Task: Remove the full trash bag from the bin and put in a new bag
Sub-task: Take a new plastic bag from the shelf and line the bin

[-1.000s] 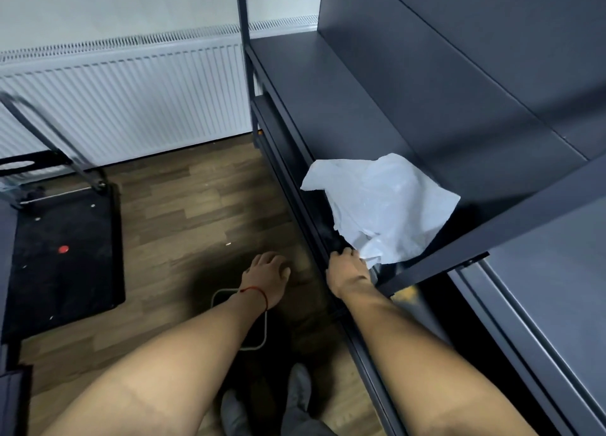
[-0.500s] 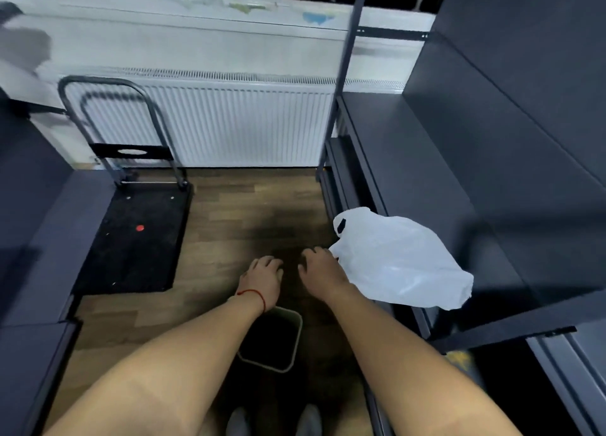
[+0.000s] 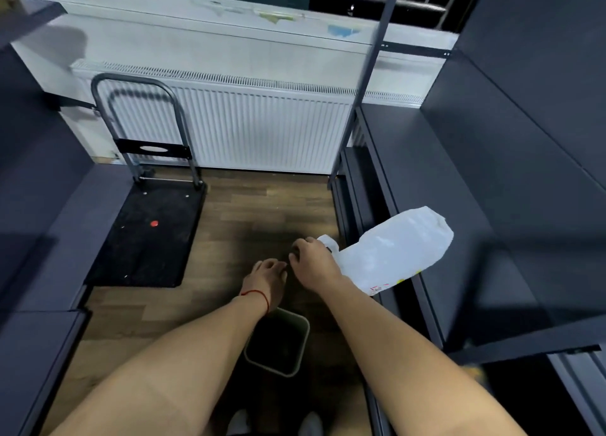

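A white plastic bag (image 3: 393, 252) trails to the right of my right hand (image 3: 311, 262), which grips its near end above the floor. My left hand (image 3: 267, 278), with a red thread at the wrist, sits just left of the right hand with curled fingers; whether it pinches the bag's edge is hidden. A small grey bin (image 3: 278, 342) with a dark, unlined inside stands on the wooden floor below and between my forearms.
Dark shelving (image 3: 475, 206) runs along the right, close to the bag. A black platform trolley (image 3: 147, 235) with a metal handle stands at the left, before a white radiator (image 3: 246, 130). More dark furniture (image 3: 39, 222) lines the left side.
The bag has come off the right shelf and now hangs from my right hand over the floor. Both hands have drawn together, and the view has tilted up so the bin shows lower.
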{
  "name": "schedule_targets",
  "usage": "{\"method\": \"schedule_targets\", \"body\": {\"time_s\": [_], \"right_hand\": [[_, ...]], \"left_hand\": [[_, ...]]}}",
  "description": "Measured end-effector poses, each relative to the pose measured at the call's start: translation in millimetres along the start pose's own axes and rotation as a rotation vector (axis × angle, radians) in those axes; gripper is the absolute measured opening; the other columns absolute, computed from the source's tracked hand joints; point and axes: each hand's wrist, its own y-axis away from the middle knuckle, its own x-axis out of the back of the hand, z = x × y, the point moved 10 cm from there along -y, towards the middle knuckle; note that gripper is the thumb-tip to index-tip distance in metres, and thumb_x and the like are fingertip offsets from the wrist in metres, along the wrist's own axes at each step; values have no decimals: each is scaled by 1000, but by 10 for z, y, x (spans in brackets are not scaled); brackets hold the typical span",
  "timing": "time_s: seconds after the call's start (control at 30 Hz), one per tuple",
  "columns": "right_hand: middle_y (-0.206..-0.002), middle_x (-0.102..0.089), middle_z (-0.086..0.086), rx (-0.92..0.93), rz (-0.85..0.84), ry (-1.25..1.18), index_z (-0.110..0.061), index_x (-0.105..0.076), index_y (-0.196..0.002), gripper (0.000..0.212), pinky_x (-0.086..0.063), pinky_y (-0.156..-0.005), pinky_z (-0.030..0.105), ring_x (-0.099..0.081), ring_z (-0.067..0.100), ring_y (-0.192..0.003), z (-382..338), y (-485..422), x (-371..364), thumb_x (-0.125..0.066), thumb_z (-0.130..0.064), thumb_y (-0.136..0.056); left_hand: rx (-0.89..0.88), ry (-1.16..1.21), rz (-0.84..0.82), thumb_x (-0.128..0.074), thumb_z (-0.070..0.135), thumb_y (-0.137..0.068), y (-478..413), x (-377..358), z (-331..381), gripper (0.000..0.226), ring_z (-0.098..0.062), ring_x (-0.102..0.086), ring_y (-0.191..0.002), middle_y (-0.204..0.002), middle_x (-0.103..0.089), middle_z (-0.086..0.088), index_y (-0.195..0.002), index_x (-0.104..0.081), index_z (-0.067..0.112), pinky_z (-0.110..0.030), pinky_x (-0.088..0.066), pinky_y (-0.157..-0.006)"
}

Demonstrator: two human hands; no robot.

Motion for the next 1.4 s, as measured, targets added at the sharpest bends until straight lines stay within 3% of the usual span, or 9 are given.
{"method": "schedule_targets", "body": {"time_s": [0.33, 0.5, 0.63, 0.83, 0.97, 1.13, 1.2, 1.3, 1.4], "right_hand": [[-121, -61, 6, 55, -36, -3, -14, -59, -125, 30, -50, -90, 28, -59, 20, -106, -177, -2, -109, -51, -25, -98], [-117, -59, 12, 177, -45, -17, -8, -61, -120, 30, -49, -91, 37, -55, 27, -107, -637, -59, -154, -49, -23, -97], [-111, -61, 13, 238, -32, -38, -7, -64, -112, 27, -48, -89, 40, -56, 29, -104, -886, -77, -174, -50, -23, -96], [-109, -63, 6, 156, -29, -108, -12, -65, -112, 25, -47, -85, 31, -58, 22, -99, -682, -27, -222, -51, -25, -96], [-108, -65, 3, 106, -14, -111, -13, -66, -111, 23, -48, -81, 26, -60, 19, -98, -523, -2, -219, -52, -24, -96], [-106, -70, 2, 72, -40, -120, -14, -73, -106, 22, -48, -78, 23, -63, 17, -96, -350, 31, -168, -55, -15, -94], [-102, -73, 0, 49, -63, -67, -18, -74, -103, 21, -54, -78, 30, -65, 18, -92, -234, 80, -162, -56, -20, -93], [-92, -72, -1, 70, -84, 188, -22, -73, -99, 20, -56, -70, 34, -65, 18, -80, -66, 170, -158, -56, -29, -93], [-91, -69, 3, 76, -183, 447, -17, -70, -98, 17, -54, -70, 32, -65, 20, -81, 122, 273, -233, -57, -26, -94]], "left_hand": [[-9, -91, -85, -35, 34, -98, 70, -92, -134, 44, -23, -26, -141, -152, -31, 0, -140, -39, 27, -44, -31, -113], [39, -29, -32, -37, 30, -94, 71, 8, -368, 41, -28, -39, -132, -142, -45, -4, -133, -49, 22, -46, -39, -106], [64, 35, -10, -39, 19, -97, 130, 79, -488, 38, -31, -46, -128, -141, -49, -12, -132, -50, 7, -43, -39, -107], [130, 21, -9, -34, 27, -98, 72, 33, -869, 39, -26, -44, -130, -141, -50, -6, -130, -54, 20, -41, -35, -111], [167, -62, -35, -25, 33, -101, 142, 94, -909, 44, -26, -39, -135, -148, -42, -4, -139, -44, 25, -43, -31, -112], [216, -277, -59, -23, 29, -100, 182, 178, -849, 43, -32, -44, -129, -140, -50, -8, -141, -34, 29, -44, -28, -108], [231, -371, -75, -28, 26, -95, 170, 148, -930, 42, -34, -46, -126, -136, -52, -11, -136, -36, 24, -44, -31, -106], [218, -466, -113, -19, 47, -99, 119, 91, -977, 56, -34, -45, -127, -140, -48, -17, -141, -38, 17, -44, -33, -107], [257, -418, -121, -35, 41, -97, 158, 42, -1042, 58, -33, -47, -128, -145, -42, -16, -151, -15, 28, -44, -38, -107]]}}
